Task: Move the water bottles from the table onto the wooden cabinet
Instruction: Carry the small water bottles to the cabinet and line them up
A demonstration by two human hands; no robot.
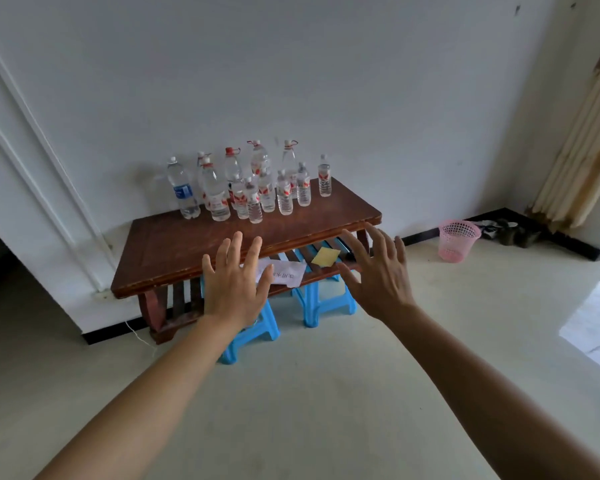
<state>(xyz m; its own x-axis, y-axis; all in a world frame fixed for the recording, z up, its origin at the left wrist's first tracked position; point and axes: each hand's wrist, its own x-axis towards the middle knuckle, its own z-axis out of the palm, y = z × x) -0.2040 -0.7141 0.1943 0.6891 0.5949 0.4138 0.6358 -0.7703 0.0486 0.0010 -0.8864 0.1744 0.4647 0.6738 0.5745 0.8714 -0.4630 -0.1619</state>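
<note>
1. Two bare forearms reached forward over the pale floor point(326, 393), both palms facing down.
2. Left hand point(234, 282): fingers straight and spread, holding nothing. It overlapped the front edge of the table point(187, 244) in this view; could not tell whether it touched.
3. Right hand point(378, 271): fingers spread wide and slightly bent, holding nothing, near the table's right front corner.
4. Two blue stools stood under the table's front side, one point(257, 330) below the left hand and the other point(323, 303) between the hands.
5. The table's slatted lower shelf held a white paper point(286, 273) with writing too small to read, and a yellow note point(324, 256) just right of it.
6. The front half of the dark brown table top was bare wood.
7. The water bottles point(253, 188) stood upright in a tight cluster along the table's back edge, against the white wall point(326, 81). Tall ones with red handles were behind, small ones in front.
8. A bottle with a blue label point(183, 190) stood at the cluster's left end; a small bottle point(324, 176) stood slightly apart at the right end.
9. A pink basket point(458, 239) sat on the floor right of the table, near the wall.
10. Dark shoes point(510, 232) lay beyond the basket, in the corner.
11. A striped curtain point(582, 150) hung at far right.
</note>
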